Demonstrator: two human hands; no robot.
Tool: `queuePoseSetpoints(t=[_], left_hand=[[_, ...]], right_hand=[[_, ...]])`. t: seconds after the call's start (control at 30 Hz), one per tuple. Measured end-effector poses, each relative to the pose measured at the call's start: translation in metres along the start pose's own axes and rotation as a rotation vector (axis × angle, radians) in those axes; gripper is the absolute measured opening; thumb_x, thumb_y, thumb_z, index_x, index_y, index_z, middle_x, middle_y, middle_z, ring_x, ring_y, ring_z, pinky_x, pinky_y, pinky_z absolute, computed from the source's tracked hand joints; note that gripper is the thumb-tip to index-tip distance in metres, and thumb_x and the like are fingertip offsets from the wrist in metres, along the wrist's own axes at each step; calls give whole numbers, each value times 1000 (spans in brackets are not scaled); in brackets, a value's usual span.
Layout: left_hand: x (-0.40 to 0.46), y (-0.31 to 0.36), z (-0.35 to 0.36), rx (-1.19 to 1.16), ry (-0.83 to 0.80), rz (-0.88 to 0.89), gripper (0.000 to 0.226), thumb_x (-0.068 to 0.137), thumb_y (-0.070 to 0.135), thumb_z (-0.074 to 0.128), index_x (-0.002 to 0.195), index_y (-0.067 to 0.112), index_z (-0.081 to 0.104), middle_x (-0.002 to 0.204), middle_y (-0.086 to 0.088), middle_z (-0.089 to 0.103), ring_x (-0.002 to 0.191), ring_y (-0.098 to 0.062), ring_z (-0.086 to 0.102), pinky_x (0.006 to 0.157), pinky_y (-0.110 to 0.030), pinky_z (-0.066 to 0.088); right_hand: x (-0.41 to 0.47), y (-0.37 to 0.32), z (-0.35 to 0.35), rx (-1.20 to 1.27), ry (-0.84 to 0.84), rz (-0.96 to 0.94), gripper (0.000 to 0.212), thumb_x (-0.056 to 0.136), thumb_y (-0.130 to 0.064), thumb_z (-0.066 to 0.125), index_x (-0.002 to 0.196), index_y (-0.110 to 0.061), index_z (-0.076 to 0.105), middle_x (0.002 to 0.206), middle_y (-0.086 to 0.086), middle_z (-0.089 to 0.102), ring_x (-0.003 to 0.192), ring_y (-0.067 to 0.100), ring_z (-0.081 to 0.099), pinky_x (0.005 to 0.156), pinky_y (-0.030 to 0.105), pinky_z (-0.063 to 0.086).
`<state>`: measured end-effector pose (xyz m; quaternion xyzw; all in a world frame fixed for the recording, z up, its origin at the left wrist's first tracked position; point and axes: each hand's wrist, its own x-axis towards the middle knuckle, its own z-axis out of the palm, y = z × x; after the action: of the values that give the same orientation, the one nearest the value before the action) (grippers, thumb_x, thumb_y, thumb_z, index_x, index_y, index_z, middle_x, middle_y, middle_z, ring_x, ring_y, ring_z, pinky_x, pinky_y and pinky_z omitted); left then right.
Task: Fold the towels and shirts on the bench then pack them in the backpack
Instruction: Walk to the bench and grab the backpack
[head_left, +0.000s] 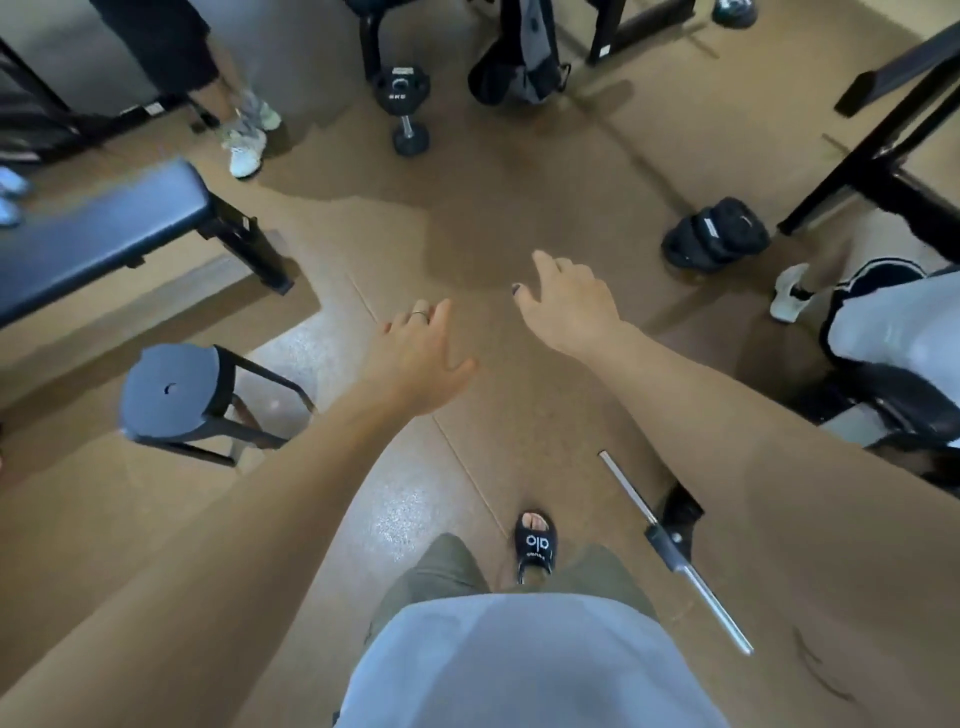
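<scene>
I am looking down into a gym. A black padded bench (98, 228) on a dark steel frame stands at the left, and more black steel frames (883, 156) reach in from the far edge and the right. A hex dumbbell (405, 106) lies on the brown rubber-like floor (493, 208) near the far edge, and a bare steel barbell (675, 551) lies near my foot. A round black stool (171, 389) stands beside the bench. A person in sports shoes (247, 148) stands behind it.
</scene>
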<state>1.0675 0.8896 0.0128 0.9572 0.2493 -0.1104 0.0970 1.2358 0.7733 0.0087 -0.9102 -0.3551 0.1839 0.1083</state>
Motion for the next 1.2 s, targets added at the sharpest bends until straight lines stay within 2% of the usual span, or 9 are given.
queuePoseSetpoints(t=[0.27, 0.37, 0.57, 0.7, 0.93, 1.2], left_hand=[[161, -48, -40, -40, 26, -111, 73, 94, 60, 44, 152, 18, 29, 140, -10, 51, 124, -31, 54, 103, -46, 41], [236, -77, -59, -51, 16, -121, 72, 94, 57, 45, 151, 16, 31, 144, -13, 49, 129, -33, 51, 105, -46, 38], [395, -141, -107, -28, 10, -129, 71, 93, 64, 44, 146, 17, 37, 143, -12, 50, 128, -34, 52, 103, -47, 39], [493, -169, -151, -16, -3, -120, 75, 95, 64, 43, 154, 19, 29, 149, -11, 46, 134, -33, 48, 109, -47, 37], [670, -209, -206, 8, 19, -91, 66, 94, 58, 46, 144, 16, 37, 137, -10, 54, 122, -34, 56, 99, -46, 40], [862, -252, -268, -32, 54, -174, 69, 94, 59, 47, 149, 19, 35, 136, -8, 53, 120, -32, 56, 100, -43, 39]], right_hand=[[197, -21, -50, -38, -24, -73, 63, 104, -49, 32, 157, -17, 25, 154, 12, 41, 139, 34, 38, 111, 47, 34], [279, -33, -61, -50, -15, -77, 63, 104, -50, 32, 157, -18, 26, 154, 11, 41, 139, 34, 38, 111, 47, 34], [435, -59, -90, -31, -44, -41, 64, 103, -52, 32, 157, -19, 25, 155, 11, 39, 140, 34, 37, 112, 48, 34], [529, -71, -119, -42, -37, -48, 64, 104, -51, 32, 158, -18, 24, 154, 11, 40, 139, 34, 38, 110, 47, 35], [722, -72, -166, -38, -33, -65, 64, 104, -51, 32, 158, -17, 23, 157, 10, 37, 142, 33, 35, 112, 48, 32], [949, -87, -226, -52, -55, -109, 63, 103, -51, 33, 155, -17, 27, 152, 11, 42, 136, 36, 40, 108, 49, 37]])
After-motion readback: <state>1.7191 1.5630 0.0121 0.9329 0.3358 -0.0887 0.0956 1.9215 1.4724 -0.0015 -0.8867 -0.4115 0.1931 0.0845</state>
